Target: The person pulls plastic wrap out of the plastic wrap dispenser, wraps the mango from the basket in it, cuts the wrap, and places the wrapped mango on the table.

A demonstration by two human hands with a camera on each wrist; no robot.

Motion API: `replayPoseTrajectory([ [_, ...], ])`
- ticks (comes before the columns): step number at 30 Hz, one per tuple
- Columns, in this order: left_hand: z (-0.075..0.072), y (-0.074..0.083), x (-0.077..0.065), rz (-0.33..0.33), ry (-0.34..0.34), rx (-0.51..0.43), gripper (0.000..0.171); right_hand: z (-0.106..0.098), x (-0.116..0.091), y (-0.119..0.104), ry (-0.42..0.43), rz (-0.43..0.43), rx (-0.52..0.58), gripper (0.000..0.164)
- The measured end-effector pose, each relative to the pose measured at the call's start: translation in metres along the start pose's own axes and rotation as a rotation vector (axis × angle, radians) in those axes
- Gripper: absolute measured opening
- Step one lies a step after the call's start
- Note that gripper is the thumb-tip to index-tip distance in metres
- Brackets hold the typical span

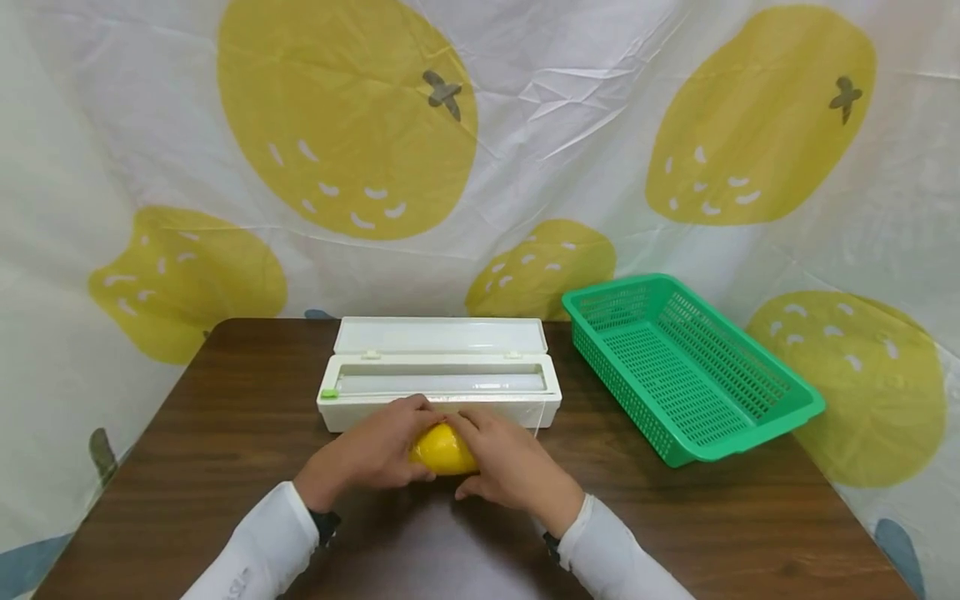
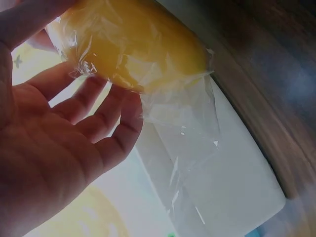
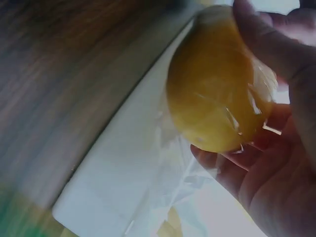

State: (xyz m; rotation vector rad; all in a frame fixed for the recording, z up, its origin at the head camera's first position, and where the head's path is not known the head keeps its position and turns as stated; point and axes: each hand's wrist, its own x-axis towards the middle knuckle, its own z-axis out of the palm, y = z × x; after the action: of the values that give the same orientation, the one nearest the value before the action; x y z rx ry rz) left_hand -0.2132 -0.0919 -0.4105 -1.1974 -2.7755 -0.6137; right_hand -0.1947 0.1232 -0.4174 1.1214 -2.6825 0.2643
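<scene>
A smooth, rounded yellow fruit, covered in clear plastic wrap, is held between both hands in front of the wrap dispenser. My left hand curls round its left side. On the opposite side, my right hand grips it with bent fingers and thumb. The left wrist view shows wrinkled plastic wrap tight over the fruit and trailing toward the white box. In the right wrist view the thumb lies along the fruit, with fingertips under it. The white wrap dispenser has its lid raised, showing the roll inside.
A green slider sits at the dispenser's left end. To the right, a green plastic basket stands on the dark wooden table. A curtain printed with yellow fruit hangs behind the table's far edge.
</scene>
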Motion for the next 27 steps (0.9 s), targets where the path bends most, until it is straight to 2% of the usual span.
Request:
replayPoseTrajectory([
  [3, -0.001, -0.003, 0.000, -0.002, 0.012, -0.049, 0.069, 0.004, 0.002, 0.001, 0.013, 0.001, -0.033, 0.089],
  [7, 0.002, -0.002, 0.000, -0.015, 0.037, -0.030, 0.062, 0.007, 0.005, 0.003, 0.028, 0.005, -0.020, 0.079],
  [9, 0.006, 0.002, 0.000, -0.041, 0.051, 0.041, 0.063, 0.008, 0.006, 0.004, 0.026, 0.008, -0.013, 0.076],
  [15, 0.023, 0.017, 0.002, -0.132, 0.107, 0.338, 0.078, 0.010, 0.007, 0.008, 0.028, 0.021, -0.039, 0.074],
  [19, 0.029, 0.023, 0.004, -0.124, 0.151, 0.444, 0.079, 0.011, 0.008, 0.011, 0.029, 0.031, -0.026, 0.073],
  [22, 0.031, 0.023, 0.005, -0.085, 0.187, 0.450, 0.075, 0.012, 0.008, 0.013, 0.037, 0.023, -0.015, 0.073],
  [27, 0.031, 0.018, 0.004, -0.049, 0.256, 0.360, 0.075, 0.013, 0.010, 0.017, 0.043, 0.005, 0.009, 0.080],
])
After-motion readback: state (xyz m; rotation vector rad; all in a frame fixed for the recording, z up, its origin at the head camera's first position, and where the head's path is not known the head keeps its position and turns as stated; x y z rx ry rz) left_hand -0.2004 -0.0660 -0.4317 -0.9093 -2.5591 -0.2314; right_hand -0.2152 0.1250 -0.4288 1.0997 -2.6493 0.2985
